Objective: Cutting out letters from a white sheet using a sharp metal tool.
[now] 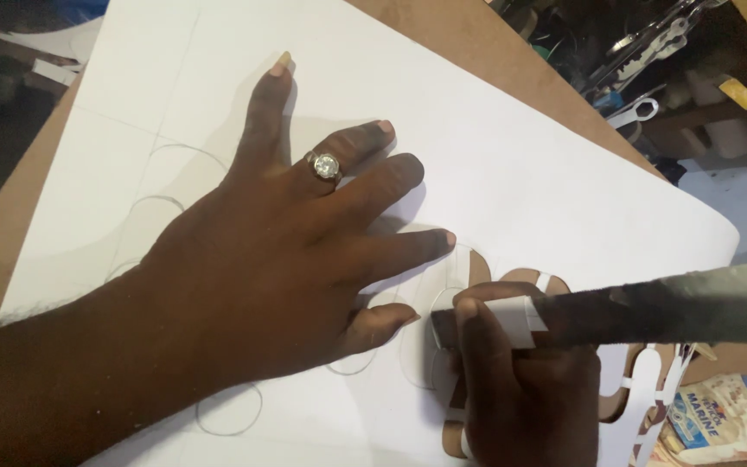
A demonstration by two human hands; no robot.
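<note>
Pressing flat with fingers spread, the left hand pins down a white paper sheet marked with pencilled curves. Just beside its thumb, the right hand grips a long dark blade with a taped handle, tip on the sheet. Cut-out loops lie under the right hand, showing the brown board beneath.

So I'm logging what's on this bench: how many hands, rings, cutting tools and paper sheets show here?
Hands: 2, left hand and right hand
Ring: 1
Cutting tool: 1
White paper sheet: 1
Total: 5
</note>
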